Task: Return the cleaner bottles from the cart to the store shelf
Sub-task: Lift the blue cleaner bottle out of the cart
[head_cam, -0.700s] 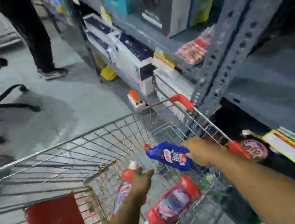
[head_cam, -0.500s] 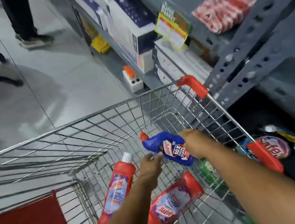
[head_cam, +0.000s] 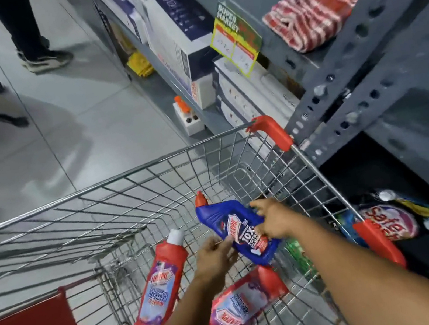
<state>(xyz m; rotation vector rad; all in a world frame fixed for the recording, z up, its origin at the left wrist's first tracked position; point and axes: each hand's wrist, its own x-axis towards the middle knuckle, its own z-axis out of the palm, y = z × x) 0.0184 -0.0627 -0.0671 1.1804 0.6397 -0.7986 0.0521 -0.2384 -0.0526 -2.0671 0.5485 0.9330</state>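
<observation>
Our left hand (head_cam: pixel 214 256) has joined the blue bottle (head_cam: pixel 237 232) | right hand (head_cam: pixel 272 220) grip grasping it, left's touching | cart (head_cam: pixel 306 158) rim at 2 o'clock bars the shelf (head_cam: pixel 377 55)

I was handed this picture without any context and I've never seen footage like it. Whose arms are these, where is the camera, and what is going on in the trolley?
There is no machine here: the camera sits on a person's head and looks down at their own two bare arms. They stand over a wire shopping cart beside grey store shelving. The right hand has its grip around a blue cleaner bottle with a red cap, lifted above the cart floor. The left hand touches the bottle's lower edge; whether it truly grips is unclear. Two red cleaner bottles are in the cart: one leaning against the side, one lying flat. Someone else's legs stand on the tiled floor further off.
</observation>
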